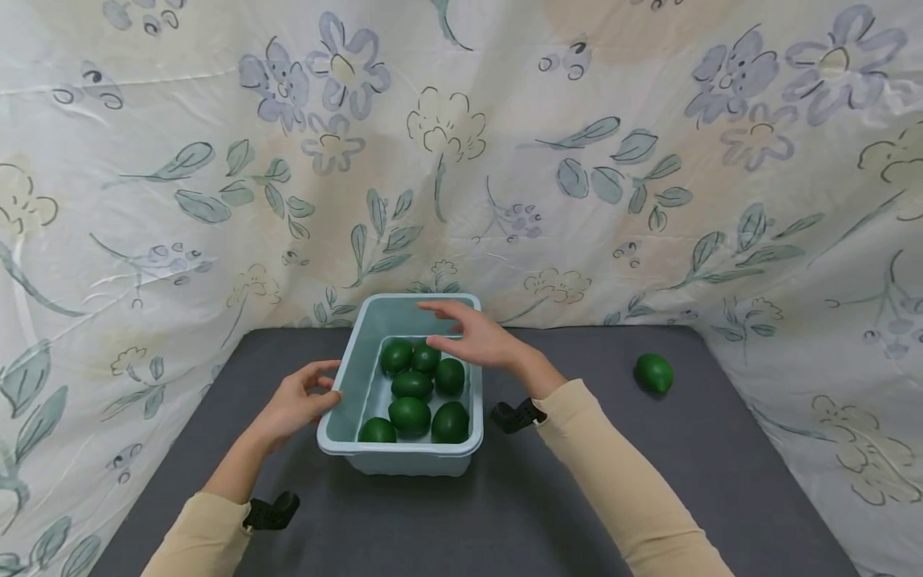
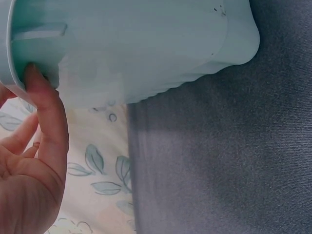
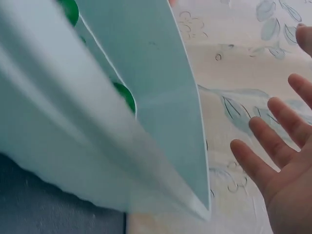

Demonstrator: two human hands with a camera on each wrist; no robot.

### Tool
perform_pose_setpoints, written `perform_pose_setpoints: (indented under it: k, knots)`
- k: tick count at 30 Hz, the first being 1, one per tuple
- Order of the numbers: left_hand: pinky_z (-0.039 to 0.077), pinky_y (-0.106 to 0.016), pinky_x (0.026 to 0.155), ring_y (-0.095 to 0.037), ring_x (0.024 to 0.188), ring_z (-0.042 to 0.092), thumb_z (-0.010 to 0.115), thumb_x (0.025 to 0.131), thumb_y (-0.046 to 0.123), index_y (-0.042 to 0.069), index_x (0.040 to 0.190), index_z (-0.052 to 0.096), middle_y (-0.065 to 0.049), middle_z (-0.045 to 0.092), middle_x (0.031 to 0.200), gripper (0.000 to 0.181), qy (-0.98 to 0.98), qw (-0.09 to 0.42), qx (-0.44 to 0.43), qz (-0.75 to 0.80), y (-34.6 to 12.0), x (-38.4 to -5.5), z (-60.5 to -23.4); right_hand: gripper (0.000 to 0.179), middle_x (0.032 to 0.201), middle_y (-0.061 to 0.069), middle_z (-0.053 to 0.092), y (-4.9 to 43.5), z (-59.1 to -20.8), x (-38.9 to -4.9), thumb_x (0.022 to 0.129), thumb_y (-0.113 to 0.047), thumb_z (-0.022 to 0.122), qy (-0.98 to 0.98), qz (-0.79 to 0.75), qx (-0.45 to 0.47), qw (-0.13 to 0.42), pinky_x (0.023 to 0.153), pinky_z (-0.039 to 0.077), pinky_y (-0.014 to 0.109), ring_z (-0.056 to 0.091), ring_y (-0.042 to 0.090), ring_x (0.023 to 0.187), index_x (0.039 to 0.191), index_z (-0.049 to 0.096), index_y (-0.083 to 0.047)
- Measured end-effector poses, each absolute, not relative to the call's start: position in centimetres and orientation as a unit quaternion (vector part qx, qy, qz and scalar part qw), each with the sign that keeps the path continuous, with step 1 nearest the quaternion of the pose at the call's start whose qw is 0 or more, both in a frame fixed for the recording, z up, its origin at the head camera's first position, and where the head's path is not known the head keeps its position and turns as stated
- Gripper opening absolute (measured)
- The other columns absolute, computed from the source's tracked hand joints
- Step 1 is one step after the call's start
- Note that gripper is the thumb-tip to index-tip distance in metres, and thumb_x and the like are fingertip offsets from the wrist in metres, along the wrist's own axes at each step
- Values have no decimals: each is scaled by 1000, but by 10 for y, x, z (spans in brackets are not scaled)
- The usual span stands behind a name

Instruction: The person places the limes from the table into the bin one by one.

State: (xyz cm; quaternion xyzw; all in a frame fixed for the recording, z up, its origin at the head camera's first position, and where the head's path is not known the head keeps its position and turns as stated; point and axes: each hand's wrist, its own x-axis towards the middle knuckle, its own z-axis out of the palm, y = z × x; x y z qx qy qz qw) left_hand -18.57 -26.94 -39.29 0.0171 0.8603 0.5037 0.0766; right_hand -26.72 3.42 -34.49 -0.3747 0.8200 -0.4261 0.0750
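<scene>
A pale blue plastic bin (image 1: pixel 407 449) stands on the dark table, with several green limes (image 1: pixel 410 416) lying on its floor. At its left side my left hand (image 1: pixel 299 401) pinches the rim; in the left wrist view the thumb (image 2: pixel 48 105) lies against the outer wall beneath the rim. Above the bin's right rear part is my right hand (image 1: pixel 479 336), fingers extended and apart, holding nothing. The right wrist view also shows the spread fingers (image 3: pixel 275 141) away from the bin wall. One more lime (image 1: pixel 654 374) lies on the table at the right.
The dark grey table (image 1: pixel 577 497) runs back to a flowered cloth (image 1: pixel 497 168) hanging behind it and along both sides. The bin's far end is close to this cloth. Each wrist carries a black strap mount (image 1: pixel 272 511).
</scene>
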Motion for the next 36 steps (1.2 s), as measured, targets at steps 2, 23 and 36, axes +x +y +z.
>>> perform_pose_setpoints:
  k: [2, 23, 36]
  knots:
    - [54, -35, 61, -20, 80, 60, 60, 87, 15, 6, 140, 33, -19, 52, 109, 59, 861, 78, 16, 503, -269, -186, -393, 54, 144, 0, 35, 42, -345, -268, 91, -28, 57, 818, -433, -375, 61, 101, 37, 41, 36, 26, 131, 141, 37, -19]
    - [54, -35, 62, -22, 80, 61, 59, 87, 13, 9, 138, 36, -19, 53, 109, 56, 865, 78, 9, 495, -271, -189, -397, 48, 141, 12, 37, 148, -349, -274, 93, -21, 55, 843, -485, -233, -25, 100, 35, 48, 36, 33, 128, 138, 41, -10]
    - [55, -37, 64, -23, 83, 63, 60, 87, 13, 9, 138, 35, -20, 52, 109, 57, 856, 77, 18, 511, -272, -187, -400, 52, 141, 12, 37, 224, -387, -293, 92, -35, 53, 886, -431, -143, -94, 98, 35, 51, 39, 34, 126, 138, 41, -13]
